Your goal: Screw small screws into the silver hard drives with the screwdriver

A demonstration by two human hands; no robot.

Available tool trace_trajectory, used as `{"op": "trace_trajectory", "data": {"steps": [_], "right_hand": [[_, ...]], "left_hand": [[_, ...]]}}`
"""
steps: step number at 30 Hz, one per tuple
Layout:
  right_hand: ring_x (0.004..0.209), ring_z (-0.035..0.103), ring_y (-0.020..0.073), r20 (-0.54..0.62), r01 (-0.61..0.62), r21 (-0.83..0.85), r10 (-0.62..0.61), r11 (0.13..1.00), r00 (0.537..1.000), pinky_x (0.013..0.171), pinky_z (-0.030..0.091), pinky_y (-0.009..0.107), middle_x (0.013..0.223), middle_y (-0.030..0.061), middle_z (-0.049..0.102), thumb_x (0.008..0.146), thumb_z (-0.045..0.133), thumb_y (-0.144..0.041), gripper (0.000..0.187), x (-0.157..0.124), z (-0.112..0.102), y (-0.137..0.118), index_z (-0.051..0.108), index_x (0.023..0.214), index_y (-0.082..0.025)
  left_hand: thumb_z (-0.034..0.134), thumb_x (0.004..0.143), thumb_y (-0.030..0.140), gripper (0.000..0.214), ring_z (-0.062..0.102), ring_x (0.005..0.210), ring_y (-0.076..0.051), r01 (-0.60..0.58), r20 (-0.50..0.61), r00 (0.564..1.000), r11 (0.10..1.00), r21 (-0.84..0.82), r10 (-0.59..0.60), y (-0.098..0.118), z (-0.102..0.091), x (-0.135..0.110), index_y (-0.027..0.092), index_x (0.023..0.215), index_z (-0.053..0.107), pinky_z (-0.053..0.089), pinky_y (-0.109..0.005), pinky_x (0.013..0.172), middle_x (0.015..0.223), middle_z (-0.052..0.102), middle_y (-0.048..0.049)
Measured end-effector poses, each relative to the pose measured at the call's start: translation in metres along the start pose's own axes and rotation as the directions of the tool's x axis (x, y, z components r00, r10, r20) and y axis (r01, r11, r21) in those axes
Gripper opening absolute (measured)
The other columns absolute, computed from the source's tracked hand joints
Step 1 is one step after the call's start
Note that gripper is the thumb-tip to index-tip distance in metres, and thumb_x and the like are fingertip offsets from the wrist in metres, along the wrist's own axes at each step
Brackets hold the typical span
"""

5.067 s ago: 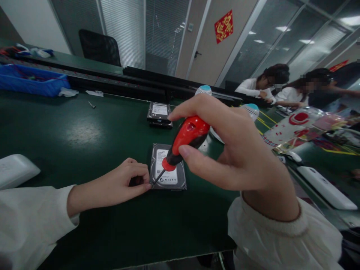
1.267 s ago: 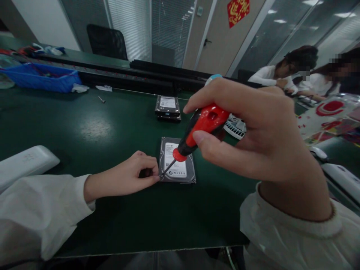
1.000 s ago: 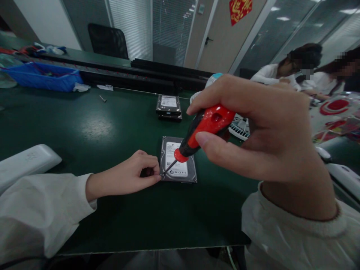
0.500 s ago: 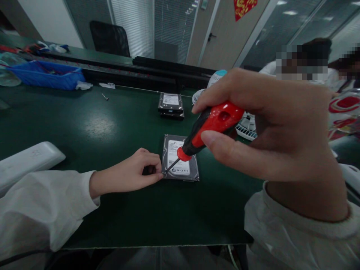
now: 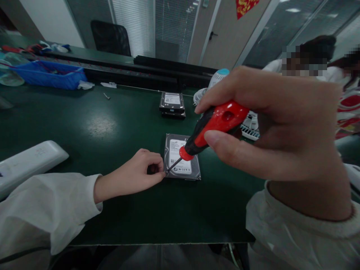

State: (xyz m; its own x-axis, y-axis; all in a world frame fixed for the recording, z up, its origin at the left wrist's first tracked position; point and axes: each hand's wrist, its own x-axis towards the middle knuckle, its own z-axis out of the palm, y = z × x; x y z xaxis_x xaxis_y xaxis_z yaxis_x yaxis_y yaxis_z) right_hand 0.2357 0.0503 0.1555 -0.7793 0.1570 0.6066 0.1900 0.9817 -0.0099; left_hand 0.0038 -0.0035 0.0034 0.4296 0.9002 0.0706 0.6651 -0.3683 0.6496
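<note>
A silver hard drive with a white printed label lies flat on the green work table. My right hand is wrapped round the red and black handle of a screwdriver, held tilted above the drive. Its thin shaft slopes down to the drive's near left corner. At that corner my left hand has thumb and fingers closed in a pinch, close beside the screwdriver's tip. Whatever sits between those fingertips is too small to make out.
Behind the drive stand stacked hard drives. A white fan-like device is partly hidden behind my right hand. On the left are a white elongated case and a blue bin. A small screw-like part lies farther back. People sit at the right.
The view has shifted slightly, moving everything a little to the right. Both hands keep their places at the drive, and the screwdriver's tip stays at the same corner.
</note>
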Motion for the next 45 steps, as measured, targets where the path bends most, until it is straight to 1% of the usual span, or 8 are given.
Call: {"op": "trace_trajectory", "data": {"steps": [6,23,29,31,35,39,42,45], "right_hand": [[0.066,0.048,0.003,0.005,0.006,-0.003,-0.006,1.0,1.0,0.062,0.039,0.026,0.082,-0.0019,0.062,0.087,0.061,-0.026,0.015,0.001,-0.0018,0.0006,0.063,0.089,-0.011],[0.068,0.051,0.0033,-0.004,-0.008,0.075,0.008,0.997,1.0,0.061,0.037,0.028,0.081,-0.0019,0.061,0.085,0.063,-0.023,0.011,0.0008,-0.0011,0.0011,0.06,0.085,-0.013],[0.068,0.05,0.0005,-0.013,-0.009,0.056,0.009,0.998,1.0,0.063,0.038,0.023,0.08,-0.0047,0.06,0.085,0.061,-0.024,0.011,0.0009,-0.0025,0.0004,0.06,0.083,-0.013],[0.071,0.05,0.0003,0.005,-0.02,0.032,0.02,0.999,1.0,0.066,0.04,0.021,0.082,-0.0056,0.059,0.091,0.051,-0.032,0.019,0.0008,-0.0028,0.0005,0.059,0.085,-0.016],[0.073,0.048,-0.0005,0.056,-0.027,0.0,0.027,1.0,0.998,0.069,0.043,0.015,0.084,-0.0054,0.056,0.096,0.024,-0.053,0.049,0.0013,-0.0037,0.0,0.059,0.089,-0.019],[0.071,0.05,-0.0014,0.036,-0.048,-0.004,0.048,0.999,0.998,0.067,0.044,0.011,0.082,-0.0063,0.058,0.097,0.027,-0.057,0.05,0.0026,-0.0042,-0.0023,0.06,0.087,-0.02],[0.07,0.052,-0.0002,0.032,-0.06,0.012,0.06,0.998,0.998,0.065,0.044,0.014,0.08,-0.0064,0.058,0.095,0.031,-0.061,0.051,0.0031,-0.0048,-0.003,0.062,0.086,-0.02],[0.072,0.053,0.0009,0.035,-0.06,0.021,0.059,0.998,0.998,0.065,0.044,0.018,0.082,-0.006,0.059,0.095,0.025,-0.061,0.055,0.0025,-0.0054,-0.0016,0.062,0.088,-0.02]], "left_hand": [[0.059,0.091,0.03,0.02,0.059,0.069,-0.015,0.0,-0.029,1.0,1.0,-0.009,0.0,0.0039,0.0012,0.0013,0.02,0.074,0.063,0.046,-0.035,0.085,0.072,0.064,0.0017],[0.06,0.094,0.032,0.024,0.059,0.068,-0.014,0.002,-0.019,1.0,1.0,-0.02,-0.002,0.0031,0.0,0.0015,0.019,0.073,0.062,0.045,-0.035,0.085,0.07,0.062,0.0034],[0.06,0.094,0.031,0.024,0.058,0.068,-0.014,0.009,-0.007,1.0,0.999,-0.037,-0.009,0.0042,-0.0012,0.0003,0.019,0.073,0.062,0.042,-0.035,0.086,0.071,0.062,0.004],[0.06,0.094,0.032,0.024,0.058,0.069,-0.014,0.013,-0.013,1.0,0.999,-0.036,-0.013,0.0038,-0.0009,-0.0001,0.019,0.073,0.063,0.042,-0.035,0.085,0.072,0.062,0.0041],[0.06,0.094,0.034,0.024,0.059,0.071,-0.014,0.022,-0.032,0.999,0.999,-0.024,-0.023,0.0028,0.0003,-0.0001,0.019,0.075,0.064,0.041,-0.035,0.086,0.073,0.062,0.0041],[0.061,0.093,0.032,0.022,0.058,0.069,-0.013,0.013,-0.032,0.999,1.0,-0.018,-0.014,0.0027,0.0008,0.0009,0.019,0.075,0.064,0.04,-0.035,0.085,0.072,0.061,0.0046],[0.061,0.093,0.031,0.022,0.057,0.068,-0.013,0.015,-0.032,0.999,1.0,-0.021,-0.016,0.003,0.0009,0.0012,0.019,0.074,0.064,0.039,-0.035,0.085,0.071,0.06,0.0049],[0.061,0.093,0.031,0.022,0.057,0.069,-0.013,0.014,-0.034,0.999,0.999,-0.028,-0.015,0.0028,0.0011,0.0009,0.019,0.074,0.064,0.04,-0.034,0.084,0.071,0.061,0.0049]]}}
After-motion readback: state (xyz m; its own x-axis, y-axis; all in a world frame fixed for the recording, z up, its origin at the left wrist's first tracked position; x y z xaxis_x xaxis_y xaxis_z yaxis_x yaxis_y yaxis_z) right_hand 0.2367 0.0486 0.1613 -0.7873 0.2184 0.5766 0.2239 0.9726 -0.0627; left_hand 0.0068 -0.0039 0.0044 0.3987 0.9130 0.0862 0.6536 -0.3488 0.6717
